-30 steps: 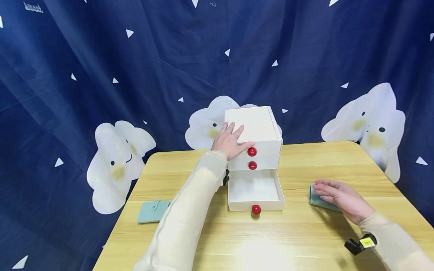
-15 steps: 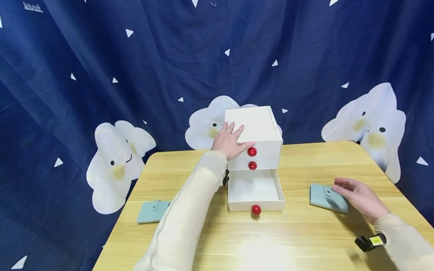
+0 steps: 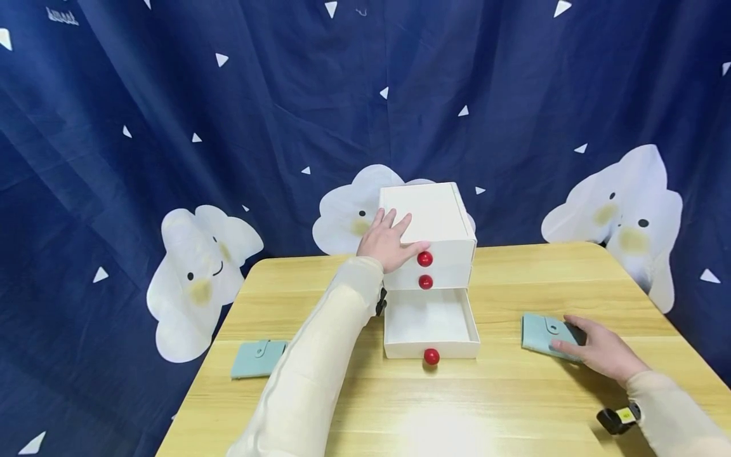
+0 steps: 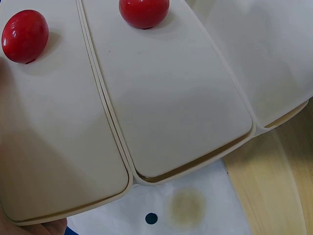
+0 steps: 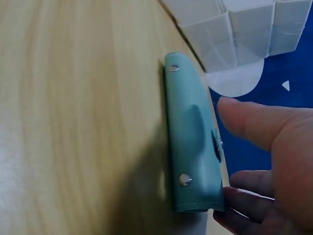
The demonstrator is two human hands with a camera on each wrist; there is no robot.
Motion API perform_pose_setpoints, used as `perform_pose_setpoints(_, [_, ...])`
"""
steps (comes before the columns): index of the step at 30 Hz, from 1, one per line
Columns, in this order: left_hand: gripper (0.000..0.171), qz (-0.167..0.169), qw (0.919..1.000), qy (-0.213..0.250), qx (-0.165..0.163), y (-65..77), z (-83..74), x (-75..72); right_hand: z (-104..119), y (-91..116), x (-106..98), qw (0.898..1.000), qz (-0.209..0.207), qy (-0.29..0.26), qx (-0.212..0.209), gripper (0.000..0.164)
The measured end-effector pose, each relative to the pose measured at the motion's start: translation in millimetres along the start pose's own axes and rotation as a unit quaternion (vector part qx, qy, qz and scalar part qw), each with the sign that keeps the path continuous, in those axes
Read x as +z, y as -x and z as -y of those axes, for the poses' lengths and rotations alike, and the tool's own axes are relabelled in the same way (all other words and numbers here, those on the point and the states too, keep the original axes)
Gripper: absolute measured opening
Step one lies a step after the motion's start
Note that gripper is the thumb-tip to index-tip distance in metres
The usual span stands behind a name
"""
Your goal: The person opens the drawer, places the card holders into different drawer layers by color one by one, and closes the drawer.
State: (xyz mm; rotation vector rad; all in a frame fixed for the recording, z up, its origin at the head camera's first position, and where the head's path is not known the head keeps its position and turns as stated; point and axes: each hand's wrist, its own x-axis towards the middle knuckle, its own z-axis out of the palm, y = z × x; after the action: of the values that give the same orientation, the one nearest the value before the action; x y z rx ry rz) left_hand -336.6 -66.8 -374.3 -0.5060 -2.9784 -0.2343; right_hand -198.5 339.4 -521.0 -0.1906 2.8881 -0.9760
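Note:
My left hand [image 3: 388,246] rests with spread fingers on the top left edge of a small white drawer unit [image 3: 436,212], its thumb along the front near the upper red knob [image 3: 424,259]. The bottom drawer [image 3: 400,350] is pulled out, and nothing lies inside. At the right, a teal wallet [image 3: 537,333] with a snap strap lies on the table. My right hand [image 3: 608,352] is at its right end, thumb and fingers spread apart around it. In the right wrist view, the thumb is held off the wallet [image 5: 188,132] while the fingertips are close to its lower end.
Another teal wallet [image 3: 257,359] lies on the left of the wooden table [image 3: 502,406], beside my left sleeve. Behind the table hangs a dark blue curtain [image 3: 285,95] with white clouds and triangles.
My right hand first drew back to the right, uncovering the wallet, then came down to its right end with the thumb spread. The left hand stays on the drawer unit.

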Motion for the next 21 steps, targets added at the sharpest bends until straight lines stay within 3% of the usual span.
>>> perform_pose_setpoints(7, [0.088,-0.002,1.0000,-0.002,0.001,-1.9,0.3,2.6,-5.1,2.2,4.4,0.999,-0.006,0.033,0.006,0.084])
perform_pose_setpoints(21, [0.088,-0.009,1.0000,-0.003,0.001,0.4,-0.5,4.3,1.4,-6.0,7.5,0.997,-0.018,0.066,-0.023,0.080])
